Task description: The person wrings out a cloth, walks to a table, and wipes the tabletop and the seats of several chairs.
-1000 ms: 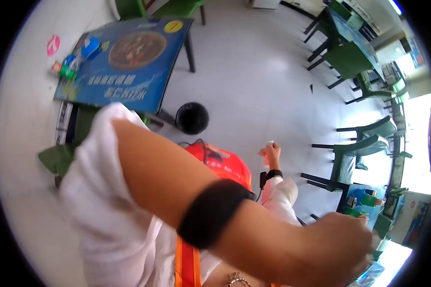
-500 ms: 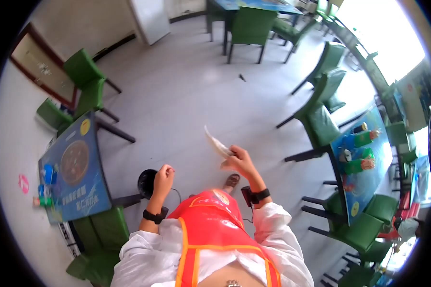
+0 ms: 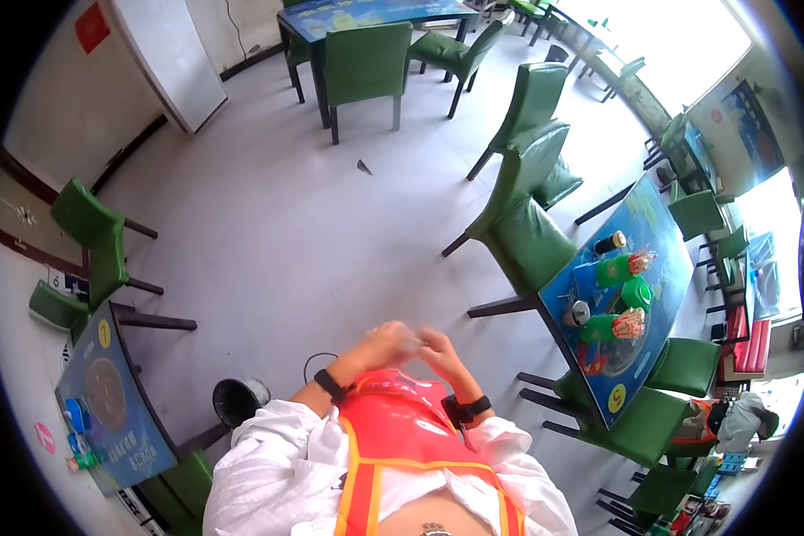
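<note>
My left hand (image 3: 389,343) and my right hand (image 3: 439,354) meet in front of the red apron (image 3: 393,415), their fingers curled in toward each other and slightly blurred. A small pale patch shows between the fingertips, but I cannot make out what it is. The limp white strip seen earlier in my right hand is not clearly visible now. Black bands (image 3: 332,384) sit on both wrists. A black bin (image 3: 239,402) stands on the floor to the left of my left forearm.
On the right, a blue table (image 3: 558,308) holds green stick holders (image 3: 612,329) and a can (image 3: 576,313). Green chairs (image 3: 531,241) stand beside it. Another table (image 3: 138,438) is at left, and one (image 3: 375,16) ahead. A dark scrap (image 3: 364,167) lies on the floor. A person (image 3: 741,424) is at far right.
My hands, apart before, have come together at the apron. The white strip that stuck out of my right hand no longer shows. The view has turned right, and the room has shifted left.
</note>
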Motion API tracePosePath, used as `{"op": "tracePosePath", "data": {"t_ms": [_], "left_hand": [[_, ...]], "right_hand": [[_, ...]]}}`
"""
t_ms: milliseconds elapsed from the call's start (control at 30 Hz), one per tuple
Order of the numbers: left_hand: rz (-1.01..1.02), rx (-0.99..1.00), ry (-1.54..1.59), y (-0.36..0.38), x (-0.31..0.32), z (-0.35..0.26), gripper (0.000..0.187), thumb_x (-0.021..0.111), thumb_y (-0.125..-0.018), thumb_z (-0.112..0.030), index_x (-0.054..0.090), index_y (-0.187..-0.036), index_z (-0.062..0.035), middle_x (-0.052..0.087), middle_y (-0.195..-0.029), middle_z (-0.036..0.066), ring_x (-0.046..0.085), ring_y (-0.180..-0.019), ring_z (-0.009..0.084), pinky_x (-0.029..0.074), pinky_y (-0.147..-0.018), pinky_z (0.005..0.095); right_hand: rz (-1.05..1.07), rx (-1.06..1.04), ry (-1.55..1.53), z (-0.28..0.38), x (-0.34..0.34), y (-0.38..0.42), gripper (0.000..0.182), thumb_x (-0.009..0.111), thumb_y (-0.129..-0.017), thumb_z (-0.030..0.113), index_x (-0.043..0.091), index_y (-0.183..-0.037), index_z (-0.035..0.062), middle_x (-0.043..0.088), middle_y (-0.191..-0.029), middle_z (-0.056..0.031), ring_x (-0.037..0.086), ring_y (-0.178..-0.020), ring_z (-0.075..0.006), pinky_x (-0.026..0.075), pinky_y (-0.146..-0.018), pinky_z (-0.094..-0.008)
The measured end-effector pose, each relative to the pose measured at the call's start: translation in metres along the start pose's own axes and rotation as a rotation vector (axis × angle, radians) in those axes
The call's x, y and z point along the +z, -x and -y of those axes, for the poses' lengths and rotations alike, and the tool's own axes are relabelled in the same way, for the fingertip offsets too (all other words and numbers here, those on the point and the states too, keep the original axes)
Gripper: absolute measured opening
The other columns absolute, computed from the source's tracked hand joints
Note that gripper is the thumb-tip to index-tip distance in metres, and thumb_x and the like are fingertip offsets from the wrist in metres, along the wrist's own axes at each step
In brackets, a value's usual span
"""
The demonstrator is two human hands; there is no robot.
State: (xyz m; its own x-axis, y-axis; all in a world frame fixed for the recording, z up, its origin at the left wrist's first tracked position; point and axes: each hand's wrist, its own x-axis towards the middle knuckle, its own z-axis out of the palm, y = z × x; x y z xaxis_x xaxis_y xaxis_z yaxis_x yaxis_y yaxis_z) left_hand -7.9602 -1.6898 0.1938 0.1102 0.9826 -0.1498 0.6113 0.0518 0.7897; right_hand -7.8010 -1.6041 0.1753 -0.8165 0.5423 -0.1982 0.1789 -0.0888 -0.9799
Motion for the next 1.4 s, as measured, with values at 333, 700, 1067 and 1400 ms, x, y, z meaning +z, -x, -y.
{"op": "tracePosePath", "data": {"t_ms": [333,700,1067,1400], "left_hand": [[-0.267,-0.293,-0.071,-0.101,0.002,0.028,0.027,0.063,-0.079,-0.026,0.054,-0.097,-0.0074,0.062,-0.089,0.019,0.058,-0.089,0.0376,0.045,-0.082,0.0447],[-0.876,-0.701,0.232,-0.130,-0.102,0.079,0.028,0.047,-0.089,-0.028,0.054,-0.106,-0.0068,0.062,-0.086,0.023,0.058,-0.081,0.0413,0.047,-0.070,0.0461],[-0.736,-0.502,-0.072,-0.238,-0.311,0.178,0.014,0.052,-0.087,-0.019,0.052,-0.092,-0.0056,0.062,-0.071,0.017,0.061,-0.063,0.0342,0.049,-0.055,0.0408],[-0.747,-0.684,0.061,-0.303,-0.392,0.250,0.020,0.046,-0.089,-0.022,0.054,-0.096,-0.0057,0.063,-0.078,0.017,0.062,-0.069,0.0351,0.049,-0.061,0.0426]], "right_hand": [[0.129,0.219,-0.326,-0.019,-0.141,-0.119,0.011,0.046,-0.079,0.007,0.055,-0.079,0.0013,0.057,-0.071,-0.0042,0.050,-0.061,-0.0101,0.037,-0.055,-0.0214],[0.638,0.209,0.002,0.007,-0.099,-0.348,0.028,0.048,-0.092,0.023,0.061,-0.104,0.0007,0.060,-0.078,-0.0030,0.056,-0.074,-0.0098,0.045,-0.066,-0.0239],[0.725,-0.290,0.370,0.064,-0.079,-0.556,0.066,0.070,-0.071,0.018,0.040,-0.129,0.0062,0.056,-0.109,-0.0148,0.054,-0.103,-0.0284,0.042,-0.089,-0.0374],[0.851,-0.067,0.730,0.034,-0.089,-0.770,0.044,0.065,-0.082,0.020,0.052,-0.121,0.0043,0.066,-0.096,-0.0130,0.063,-0.091,-0.0240,0.048,-0.079,-0.0334]]}}
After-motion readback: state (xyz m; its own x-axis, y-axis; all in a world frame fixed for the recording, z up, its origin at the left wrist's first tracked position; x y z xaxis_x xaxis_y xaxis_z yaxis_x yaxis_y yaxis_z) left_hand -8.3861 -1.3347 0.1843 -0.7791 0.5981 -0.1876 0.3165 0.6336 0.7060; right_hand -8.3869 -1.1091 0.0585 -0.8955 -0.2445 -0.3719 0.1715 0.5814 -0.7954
